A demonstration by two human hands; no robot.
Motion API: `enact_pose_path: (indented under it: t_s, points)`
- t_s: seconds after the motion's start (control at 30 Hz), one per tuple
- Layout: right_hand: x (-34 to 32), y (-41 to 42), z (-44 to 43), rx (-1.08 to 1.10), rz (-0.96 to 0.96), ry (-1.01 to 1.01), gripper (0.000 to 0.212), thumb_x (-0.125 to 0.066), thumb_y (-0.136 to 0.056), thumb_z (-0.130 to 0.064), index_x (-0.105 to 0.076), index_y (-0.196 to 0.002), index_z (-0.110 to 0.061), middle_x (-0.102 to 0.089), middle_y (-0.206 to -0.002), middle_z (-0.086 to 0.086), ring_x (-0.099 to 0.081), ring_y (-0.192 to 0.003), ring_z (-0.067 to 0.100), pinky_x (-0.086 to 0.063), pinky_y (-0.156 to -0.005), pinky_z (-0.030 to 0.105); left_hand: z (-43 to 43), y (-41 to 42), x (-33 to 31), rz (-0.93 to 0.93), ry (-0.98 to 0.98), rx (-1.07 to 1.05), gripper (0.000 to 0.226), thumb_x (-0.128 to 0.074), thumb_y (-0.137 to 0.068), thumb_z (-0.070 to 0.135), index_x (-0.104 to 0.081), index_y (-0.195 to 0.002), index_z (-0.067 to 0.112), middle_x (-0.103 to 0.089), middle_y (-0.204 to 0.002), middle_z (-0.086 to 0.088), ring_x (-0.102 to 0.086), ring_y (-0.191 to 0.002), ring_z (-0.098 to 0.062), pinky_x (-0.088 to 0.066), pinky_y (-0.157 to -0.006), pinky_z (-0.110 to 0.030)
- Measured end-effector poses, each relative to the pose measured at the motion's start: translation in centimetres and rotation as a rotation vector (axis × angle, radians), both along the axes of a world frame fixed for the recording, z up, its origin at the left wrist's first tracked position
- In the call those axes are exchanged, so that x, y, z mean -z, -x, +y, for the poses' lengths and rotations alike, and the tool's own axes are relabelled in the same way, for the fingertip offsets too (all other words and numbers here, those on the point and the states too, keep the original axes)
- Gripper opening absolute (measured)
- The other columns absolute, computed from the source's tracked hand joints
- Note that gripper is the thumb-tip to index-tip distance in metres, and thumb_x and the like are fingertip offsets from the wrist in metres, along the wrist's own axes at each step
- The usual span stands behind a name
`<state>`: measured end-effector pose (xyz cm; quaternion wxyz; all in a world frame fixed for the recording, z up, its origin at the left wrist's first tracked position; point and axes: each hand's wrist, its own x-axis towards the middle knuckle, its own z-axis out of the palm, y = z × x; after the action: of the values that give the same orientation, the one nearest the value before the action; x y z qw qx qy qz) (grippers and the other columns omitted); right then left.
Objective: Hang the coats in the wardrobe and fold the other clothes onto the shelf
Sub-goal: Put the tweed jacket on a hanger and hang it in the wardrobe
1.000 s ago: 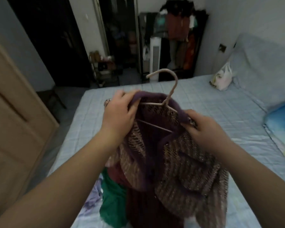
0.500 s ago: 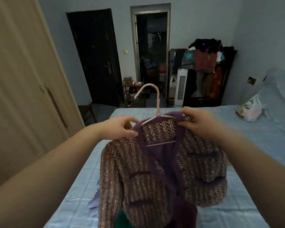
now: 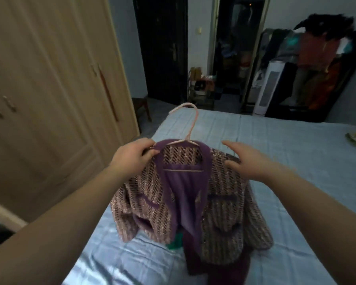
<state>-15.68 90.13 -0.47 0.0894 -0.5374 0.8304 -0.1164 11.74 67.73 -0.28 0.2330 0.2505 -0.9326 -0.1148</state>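
A tweed coat (image 3: 193, 202) with purple trim hangs on a pale pink hanger (image 3: 188, 128), held up over the blue-covered bed (image 3: 286, 153). The left hand (image 3: 132, 157) grips the coat's left shoulder at the collar, its fingers (image 3: 150, 154) closed tight on the purple edging and the hanger arm beneath it. The right hand (image 3: 249, 161) is at the coat's other shoulder with its fingers (image 3: 230, 144) spread and loosely extended; the thumb lies against the fabric, but no real grasp on the coat can be made out. The hanger's hook rises above the collar, curving toward the left, and its lower bar shows across the coat's open front.

Below the coat's hem, a dark maroon garment (image 3: 224, 270) and a scrap of green fabric (image 3: 176, 242) lie on the bed. Left of the coat stands the light wooden wardrobe (image 3: 45, 95), its doors closed. Beyond the coat, past the foot of the bed, are a dark door (image 3: 160, 48), an open doorway, and a rack hung with clothes (image 3: 321, 64) beside a white tower appliance (image 3: 268, 87).
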Motion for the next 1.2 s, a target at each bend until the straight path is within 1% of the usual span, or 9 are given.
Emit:
enact_pose_path:
  t_s: [0.23,0.4,0.53,0.63,0.7,0.8,0.87,1.03,1.2]
  points:
    - [-5.2,-8.8,-7.2,-0.132,0.188,0.279,0.041,-0.044,-0.100,-0.043,-0.039,-0.139,-0.030,-0.064,-0.125,0.006,-0.061,-0.108,0.030,-0.046,-0.081,0.037,-1.8,-9.1,-7.3,0.125,0.072,-0.137,0.010,-0.060,-0.096,0.035,-0.055,-0.088,0.038,-0.051,-0.078,0.023,-0.046,-0.083,-0.004,-0.033,-0.070,-0.028]
    - [-12.4,-16.7,-12.6,-0.309,0.348,0.540,0.031,-0.040,-0.100,-0.043,-0.045,-0.128,-0.030,-0.065,-0.115,-0.003,-0.066,-0.094,0.028,-0.045,-0.069,0.037,-2.5,-15.4,-13.6,0.086,0.323,-0.223,0.019,-0.048,-0.095,0.045,-0.039,-0.084,0.034,-0.039,-0.081,0.013,-0.053,-0.083,-0.018,-0.043,-0.064,-0.036]
    - [-16.6,-21.7,-16.7,-0.387,0.388,0.602,0.024,-0.040,-0.098,-0.048,-0.050,-0.103,-0.026,-0.064,-0.089,-0.005,-0.065,-0.078,0.026,-0.048,-0.061,0.037,-4.6,-26.0,-16.8,0.117,0.499,-0.457,0.031,-0.035,-0.091,0.057,-0.041,-0.086,0.027,-0.057,-0.082,0.001,-0.063,-0.082,-0.029,-0.042,-0.057,-0.035]
    - [-17.9,-27.9,-19.9,-0.515,0.372,0.537,0.027,-0.039,-0.097,-0.050,-0.046,-0.090,-0.025,-0.059,-0.077,-0.005,-0.063,-0.077,0.025,-0.047,-0.063,0.037,-5.0,-34.7,-17.5,0.080,0.519,-0.593,0.033,-0.042,-0.091,0.057,-0.042,-0.083,0.024,-0.065,-0.077,-0.007,-0.066,-0.072,-0.034,-0.033,-0.052,-0.032]
    - [-18.5,-34.2,-21.6,-0.622,0.288,0.550,0.021,-0.042,-0.097,-0.046,-0.048,-0.102,-0.027,-0.063,-0.088,-0.004,-0.064,-0.086,0.025,-0.048,-0.069,0.037,-4.3,-40.6,-17.5,0.095,0.511,-0.683,0.037,-0.037,-0.088,0.060,-0.044,-0.087,0.024,-0.066,-0.077,-0.009,-0.066,-0.071,-0.036,-0.038,-0.051,-0.034]
    - [-19.2,-44.2,-23.5,-0.758,0.195,0.623,0.044,-0.047,-0.098,-0.045,-0.034,-0.140,-0.039,-0.065,-0.123,-0.005,-0.064,-0.106,0.025,-0.050,-0.082,0.037,-2.9,-50.4,-18.0,0.145,0.495,-0.818,0.034,-0.044,-0.088,0.058,-0.052,-0.090,0.025,-0.069,-0.083,-0.006,-0.066,-0.077,-0.035,-0.040,-0.055,-0.034]
    - [-19.3,-50.4,-25.8,-0.831,0.263,0.681,0.048,-0.044,-0.098,-0.048,-0.033,-0.144,-0.040,-0.062,-0.133,-0.008,-0.064,-0.110,0.023,-0.052,-0.085,0.037,-2.4,-57.1,-18.7,0.148,0.476,-0.887,0.031,-0.052,-0.092,0.053,-0.057,-0.096,0.023,-0.070,-0.086,-0.003,-0.066,-0.081,-0.034,-0.037,-0.057,-0.032]
    - [-20.6,-65.3,-31.8,-0.807,0.344,0.889,0.030,-0.052,-0.094,-0.034,-0.058,-0.123,-0.027,-0.074,-0.097,0.005,-0.070,-0.075,0.035,-0.051,-0.057,0.040,-2.6,-71.2,-20.0,0.020,0.338,-0.910,0.035,-0.047,-0.095,0.052,-0.045,-0.120,0.029,-0.070,-0.102,-0.002,-0.066,-0.095,-0.031,-0.050,-0.071,-0.038]
    - [-20.6,-76.7,-35.9,-0.839,0.316,0.841,0.029,-0.044,-0.096,-0.043,-0.053,-0.123,-0.036,-0.073,-0.095,0.001,-0.069,-0.077,0.034,-0.049,-0.060,0.038,-4.9,-81.0,-19.1,-0.130,0.519,-1.138,0.046,-0.048,-0.091,0.061,-0.047,-0.126,0.031,-0.067,-0.113,0.005,-0.064,-0.104,-0.024,-0.051,-0.074,-0.037]
